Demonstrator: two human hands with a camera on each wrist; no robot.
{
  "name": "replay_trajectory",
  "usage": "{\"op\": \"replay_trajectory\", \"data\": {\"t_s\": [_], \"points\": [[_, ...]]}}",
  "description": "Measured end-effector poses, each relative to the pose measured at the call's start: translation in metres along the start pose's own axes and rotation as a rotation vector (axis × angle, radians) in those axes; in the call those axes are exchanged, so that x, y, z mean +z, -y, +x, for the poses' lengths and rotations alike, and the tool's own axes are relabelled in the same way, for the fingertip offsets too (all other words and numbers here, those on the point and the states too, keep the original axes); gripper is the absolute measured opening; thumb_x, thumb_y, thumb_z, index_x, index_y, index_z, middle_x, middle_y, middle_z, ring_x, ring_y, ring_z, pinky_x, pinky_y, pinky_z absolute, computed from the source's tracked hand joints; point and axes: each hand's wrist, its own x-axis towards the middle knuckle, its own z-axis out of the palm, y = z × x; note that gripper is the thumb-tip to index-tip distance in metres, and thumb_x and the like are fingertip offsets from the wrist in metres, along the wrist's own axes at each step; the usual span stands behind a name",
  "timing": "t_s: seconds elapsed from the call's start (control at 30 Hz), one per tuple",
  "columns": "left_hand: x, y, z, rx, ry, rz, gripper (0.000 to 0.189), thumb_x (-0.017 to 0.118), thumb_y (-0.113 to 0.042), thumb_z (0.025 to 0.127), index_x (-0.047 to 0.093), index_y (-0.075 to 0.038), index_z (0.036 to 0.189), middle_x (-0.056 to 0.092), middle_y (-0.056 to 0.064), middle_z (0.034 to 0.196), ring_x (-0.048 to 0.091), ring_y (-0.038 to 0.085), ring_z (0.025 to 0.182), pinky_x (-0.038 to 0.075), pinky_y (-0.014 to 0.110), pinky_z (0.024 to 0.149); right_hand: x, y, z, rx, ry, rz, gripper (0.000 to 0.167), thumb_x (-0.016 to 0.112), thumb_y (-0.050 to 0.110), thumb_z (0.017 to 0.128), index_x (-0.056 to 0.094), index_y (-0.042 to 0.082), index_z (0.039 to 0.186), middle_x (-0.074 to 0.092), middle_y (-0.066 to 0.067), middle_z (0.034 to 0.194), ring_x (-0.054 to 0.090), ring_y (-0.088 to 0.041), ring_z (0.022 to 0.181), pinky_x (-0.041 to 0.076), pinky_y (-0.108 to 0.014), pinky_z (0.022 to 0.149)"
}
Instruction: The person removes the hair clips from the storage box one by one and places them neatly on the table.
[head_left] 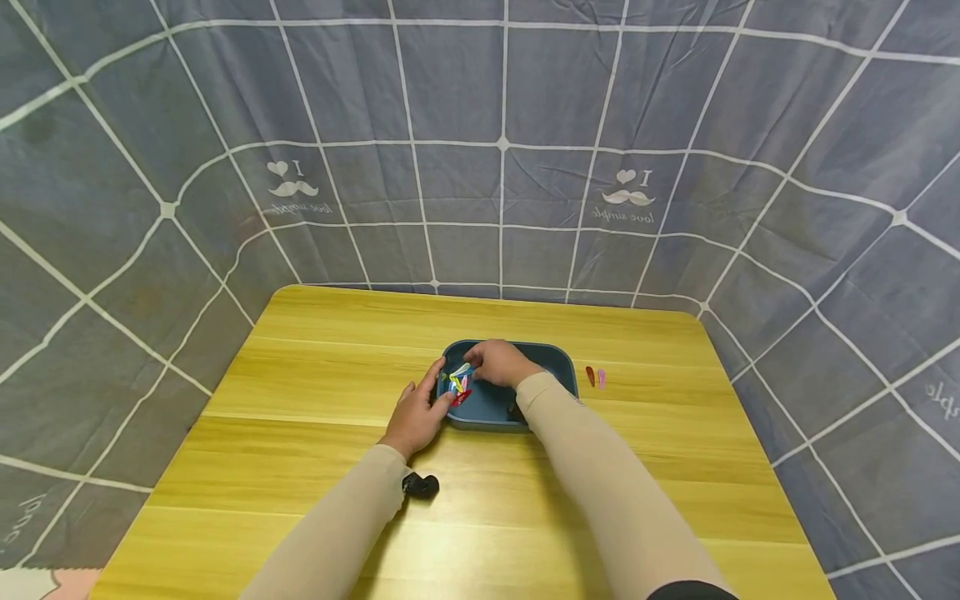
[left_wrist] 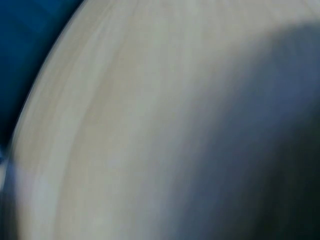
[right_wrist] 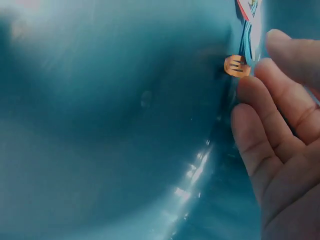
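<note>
Colourful hair clips (head_left: 460,383) lie heaped at the left end of a dark blue tray (head_left: 551,356) on the table. My left hand (head_left: 416,418) holds the tray's left side, with the thumb over the near rim by the clips and the fingers along the outer wall. Over the tray, my right hand (head_left: 501,364) reaches down to the heap. In the right wrist view its loosely bent fingers are right at a small orange clip (right_wrist: 235,66) and a blue clip (right_wrist: 247,42). The left wrist view is blurred, with the tray (left_wrist: 30,45) at its upper left.
A dark red clip (head_left: 590,377) and a pink clip (head_left: 602,378) lie on the wooden table (head_left: 315,383) right of the tray. A black wrist device (head_left: 422,486) sits by the left cuff. A grey, white-lined cloth (head_left: 457,183) surrounds the table's back and sides.
</note>
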Motion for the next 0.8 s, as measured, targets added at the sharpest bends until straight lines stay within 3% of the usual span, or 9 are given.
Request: {"op": "replay_trajectory", "data": {"t_s": [0.33,0.43,0.63,0.8], "points": [[0.0004,0.0003,-0.0003,0.003,-0.005,0.009,0.066,0.056,-0.037,0.108,0.027,-0.037,0.168,0.059,0.015,0.153,0.06,0.041,0.137,0.015,0.053,0.136,0.0039,0.0035,-0.0012,0.027,-0.009,-0.102,0.041,0.076,0.013,0.097,0.071,0.008,0.137,0.077,-0.005,0.105,0.066,-0.016,0.091,0.061,-0.035,0.09],[0.0005,0.0017,0.0003,-0.003,0.004,0.008,0.066,0.056,-0.038,0.108,0.026,-0.038,0.168,0.058,0.015,0.154,0.059,0.04,0.139,0.014,0.052,0.136,0.0064,0.0039,-0.0007,0.009,-0.009,-0.121,0.041,0.077,0.013,0.096,0.072,0.006,0.136,0.078,-0.006,0.107,0.069,-0.019,0.096,0.061,-0.036,0.095],[0.0001,0.0013,0.0013,0.013,0.002,0.005,0.067,0.056,-0.037,0.108,0.026,-0.037,0.168,0.059,0.016,0.153,0.061,0.04,0.137,0.014,0.054,0.136,0.0087,0.0045,0.0003,-0.028,-0.007,-0.172,0.036,0.078,0.013,0.095,0.075,0.006,0.13,0.077,-0.007,0.126,0.071,-0.024,0.12,0.056,-0.039,0.111],[0.0001,0.0011,0.0007,0.009,0.005,0.009,0.067,0.056,-0.037,0.108,0.026,-0.037,0.168,0.059,0.015,0.153,0.061,0.04,0.137,0.014,0.054,0.136,0.0076,0.0066,-0.002,-0.031,0.005,-0.182,0.03,0.076,0.01,0.096,0.078,0.007,0.125,0.079,-0.006,0.122,0.071,-0.023,0.117,0.056,-0.038,0.111]]}}
